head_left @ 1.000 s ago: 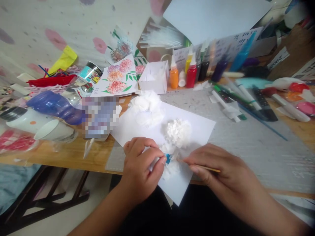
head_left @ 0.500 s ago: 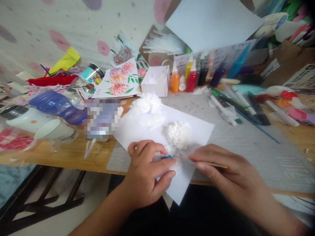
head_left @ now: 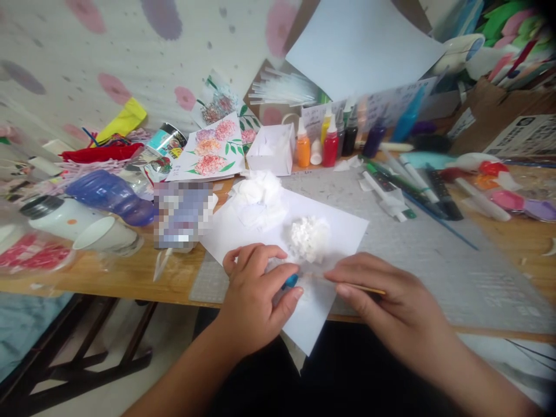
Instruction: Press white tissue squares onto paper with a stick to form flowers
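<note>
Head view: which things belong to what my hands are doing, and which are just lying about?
In use: left hand pinching a small blue piece; right hand holding a thin wooden stick; white paper sheet; white tissue tuft on it.
Lying about: paint bottles; flower painting; white box; markers; paper cup; blue bottle.

Wooden table (head_left: pixel 130 278), pink-spotted wall (head_left: pixel 87 52)
</note>
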Motion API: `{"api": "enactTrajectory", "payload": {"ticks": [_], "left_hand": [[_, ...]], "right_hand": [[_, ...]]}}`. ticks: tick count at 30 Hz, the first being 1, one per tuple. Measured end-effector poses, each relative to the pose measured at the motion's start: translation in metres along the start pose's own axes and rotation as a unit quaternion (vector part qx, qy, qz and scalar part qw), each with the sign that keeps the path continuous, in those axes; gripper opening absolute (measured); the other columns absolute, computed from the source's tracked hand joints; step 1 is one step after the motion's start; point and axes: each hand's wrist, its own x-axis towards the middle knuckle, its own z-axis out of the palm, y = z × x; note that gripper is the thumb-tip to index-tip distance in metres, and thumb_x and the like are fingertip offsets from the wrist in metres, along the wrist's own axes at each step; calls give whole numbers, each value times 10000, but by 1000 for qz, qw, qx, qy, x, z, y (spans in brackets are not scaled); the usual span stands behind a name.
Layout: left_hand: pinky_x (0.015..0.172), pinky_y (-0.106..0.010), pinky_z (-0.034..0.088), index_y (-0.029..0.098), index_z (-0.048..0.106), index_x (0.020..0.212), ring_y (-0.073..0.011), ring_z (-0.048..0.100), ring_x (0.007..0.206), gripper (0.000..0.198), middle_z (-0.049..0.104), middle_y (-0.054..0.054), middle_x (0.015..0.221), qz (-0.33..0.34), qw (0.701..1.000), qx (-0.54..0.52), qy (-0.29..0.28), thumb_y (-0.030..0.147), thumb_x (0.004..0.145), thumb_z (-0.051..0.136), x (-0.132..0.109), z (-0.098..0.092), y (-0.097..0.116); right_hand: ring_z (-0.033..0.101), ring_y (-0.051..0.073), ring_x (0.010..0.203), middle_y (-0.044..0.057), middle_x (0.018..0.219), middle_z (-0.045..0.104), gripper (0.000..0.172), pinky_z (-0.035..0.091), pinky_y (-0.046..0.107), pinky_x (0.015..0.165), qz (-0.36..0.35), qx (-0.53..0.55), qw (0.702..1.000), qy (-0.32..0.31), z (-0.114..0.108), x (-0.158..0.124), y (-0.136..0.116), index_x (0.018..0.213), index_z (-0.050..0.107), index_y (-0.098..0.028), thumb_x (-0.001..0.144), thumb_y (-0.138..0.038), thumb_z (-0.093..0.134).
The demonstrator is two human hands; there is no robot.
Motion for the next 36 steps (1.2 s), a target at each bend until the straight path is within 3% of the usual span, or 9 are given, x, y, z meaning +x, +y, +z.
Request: {"api": "enactTrajectory", "payload": {"ticks": [31,36], "left_hand": [[887,-477,294,224,681,970,-274,525,1007,232,622,-68,1066,-5,999,-20,37,301,752,671,1,5,-1],[881,-470,302,227,675,912,-271,518,1010,165,606,-65,1075,3,999,-35,34,298,763,668,1,3,-2]], "right_hand": [[658,118,780,-32,846,718,161,513,235,665,10,-22,1000,-19,4,2,-1,966,681,-275,885,-188,573],[661,129,790,-27,851,721,188,514,250,668,12,-49,999,-13,8,3,1,1006,687,-283,886,-193,575]]}}
